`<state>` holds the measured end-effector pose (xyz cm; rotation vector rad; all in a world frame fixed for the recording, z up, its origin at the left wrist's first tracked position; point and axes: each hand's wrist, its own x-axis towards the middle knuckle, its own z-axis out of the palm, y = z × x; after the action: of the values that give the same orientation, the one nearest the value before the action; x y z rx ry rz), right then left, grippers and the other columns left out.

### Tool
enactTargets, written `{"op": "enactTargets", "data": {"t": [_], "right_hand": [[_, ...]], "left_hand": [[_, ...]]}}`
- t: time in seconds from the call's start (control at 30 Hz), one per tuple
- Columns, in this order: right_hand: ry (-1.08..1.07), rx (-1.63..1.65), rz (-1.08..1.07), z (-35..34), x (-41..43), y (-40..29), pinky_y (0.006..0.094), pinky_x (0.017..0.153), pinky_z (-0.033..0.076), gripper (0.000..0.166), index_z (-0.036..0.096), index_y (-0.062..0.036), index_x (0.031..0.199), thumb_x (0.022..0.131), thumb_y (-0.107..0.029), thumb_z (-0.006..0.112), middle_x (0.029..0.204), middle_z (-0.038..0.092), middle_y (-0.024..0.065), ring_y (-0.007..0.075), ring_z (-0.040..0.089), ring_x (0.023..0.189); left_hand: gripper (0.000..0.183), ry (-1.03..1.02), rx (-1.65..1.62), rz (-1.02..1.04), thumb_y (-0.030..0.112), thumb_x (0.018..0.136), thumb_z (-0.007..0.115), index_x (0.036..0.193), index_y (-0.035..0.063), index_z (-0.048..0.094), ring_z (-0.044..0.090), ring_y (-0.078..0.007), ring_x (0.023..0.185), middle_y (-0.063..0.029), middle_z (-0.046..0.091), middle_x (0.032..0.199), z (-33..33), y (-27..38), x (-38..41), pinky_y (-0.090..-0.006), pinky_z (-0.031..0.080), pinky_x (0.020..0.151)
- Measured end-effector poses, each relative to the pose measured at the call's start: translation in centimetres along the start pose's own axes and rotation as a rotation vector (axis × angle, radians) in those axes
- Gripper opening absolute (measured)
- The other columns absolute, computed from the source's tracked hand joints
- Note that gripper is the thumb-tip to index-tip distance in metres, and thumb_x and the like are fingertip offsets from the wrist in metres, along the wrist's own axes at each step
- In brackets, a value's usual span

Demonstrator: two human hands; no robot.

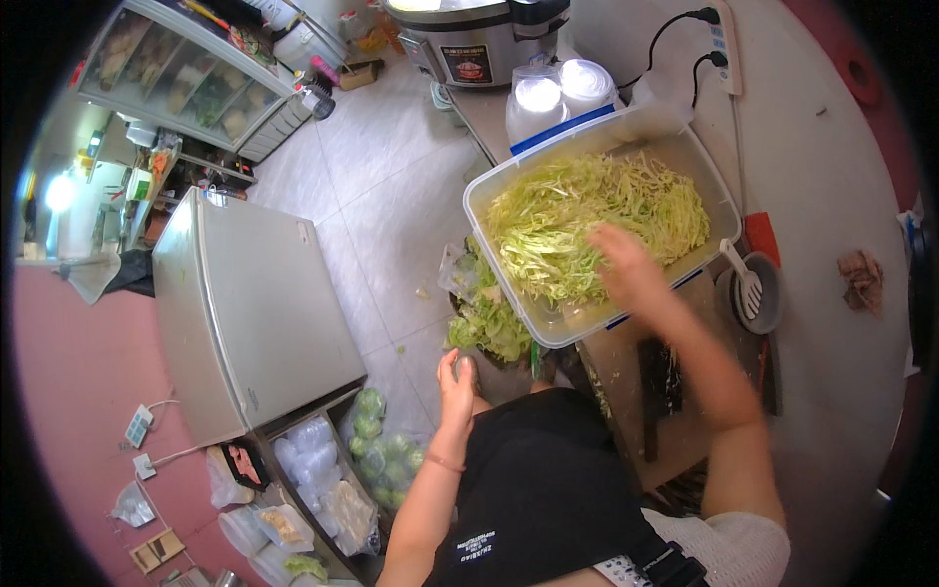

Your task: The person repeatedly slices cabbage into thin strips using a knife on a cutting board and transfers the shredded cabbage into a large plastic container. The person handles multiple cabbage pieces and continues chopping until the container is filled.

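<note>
A large clear plastic storage box (550,336) stands on the counter, partly filled with shredded cabbage (579,213). My right hand (623,264) is over the near part of the box, fingertips at the shreds; it is blurred, and whether it holds any cannot be told. My left hand (458,389) is raised to the left of the box, fingers apart and nothing in it. Below the box, on the floor side, cabbage leaves (495,323) lie heaped in a container that is mostly hidden. A dark cleaver-like blade (660,381) lies on the board at the right.
A rice cooker (469,51) and stacked clear plastic containers (539,103) stand beyond the box. A slotted spatula (747,286) rests over a grey bowl (763,301) to its right. Bagged cabbages (381,447) lie low at the left, near a grey chest freezer (271,308).
</note>
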<state>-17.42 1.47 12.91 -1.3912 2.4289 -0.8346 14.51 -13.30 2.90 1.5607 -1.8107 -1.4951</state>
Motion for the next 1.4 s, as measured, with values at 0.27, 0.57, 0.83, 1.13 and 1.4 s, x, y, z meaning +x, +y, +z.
{"op": "enactTargets", "data": {"t": [0.27, 0.57, 0.83, 1.13, 1.4], "right_hand": [[-0.306, 0.685, 0.206, 21.6, -8.3, -12.7, 0.0430, 0.118, 0.021, 0.059, 0.043, -0.0069, 0.145, 0.097, -0.039, 0.054, 0.151, 0.034, 0.0238, 0.0385, 0.029, 0.143], [-0.494, 0.885, -0.344, 10.9, -4.1, -19.9, 0.0416, 0.107, 0.035, 0.056, 0.049, -0.0075, 0.140, 0.091, -0.029, 0.066, 0.140, 0.048, 0.0182, 0.0339, 0.044, 0.130], [-1.170, 1.850, -0.972, 5.5, -1.5, -41.5, 0.0436, 0.099, 0.041, 0.043, 0.058, 0.0034, 0.128, 0.094, -0.021, 0.065, 0.127, 0.047, 0.0201, 0.0359, 0.050, 0.116], [-2.167, 2.377, -0.704, 14.5, -12.9, -68.1, 0.0387, 0.099, 0.040, 0.034, 0.058, 0.0034, 0.127, 0.099, -0.016, 0.055, 0.133, 0.047, 0.0177, 0.0295, 0.049, 0.118], [-2.607, 2.328, -0.072, 23.9, -17.6, -82.3, 0.0390, 0.099, 0.040, 0.031, 0.061, 0.0030, 0.123, 0.099, -0.014, 0.052, 0.130, 0.048, 0.0194, 0.0313, 0.051, 0.117]], "left_hand": [[0.055, -0.271, -0.808, -0.286, 0.044, 0.102, 0.035, 0.143, 0.0087, 0.038, 0.032, -0.0304, 0.141, -0.0090, 0.032, 0.154, -1.3, 6.2, -1.7, -0.0594, 0.030, 0.107], [0.066, -0.542, 0.638, -0.023, 0.053, 0.093, 0.054, 0.147, 0.0173, 0.041, 0.015, -0.0371, 0.148, -0.0200, 0.023, 0.158, -11.1, -17.0, -6.5, -0.0646, 0.015, 0.113], [0.061, 0.257, 0.423, -0.427, 0.046, 0.090, 0.063, 0.136, 0.0071, 0.050, 0.048, -0.0385, 0.128, -0.0205, 0.044, 0.144, -23.7, -24.6, -19.1, -0.0451, 0.040, 0.105], [0.044, 0.717, 0.182, -0.275, 0.023, 0.086, 0.071, 0.124, 0.0088, 0.056, 0.052, -0.0360, 0.121, -0.0171, 0.054, 0.129, -35.4, -29.2, -20.9, -0.0426, 0.043, 0.100], [0.032, 1.171, -0.187, -0.820, 0.021, 0.088, 0.068, 0.117, 0.0080, 0.062, 0.057, -0.0310, 0.113, -0.0139, 0.056, 0.126, -49.8, -39.9, -30.2, -0.0393, 0.046, 0.096]]}}
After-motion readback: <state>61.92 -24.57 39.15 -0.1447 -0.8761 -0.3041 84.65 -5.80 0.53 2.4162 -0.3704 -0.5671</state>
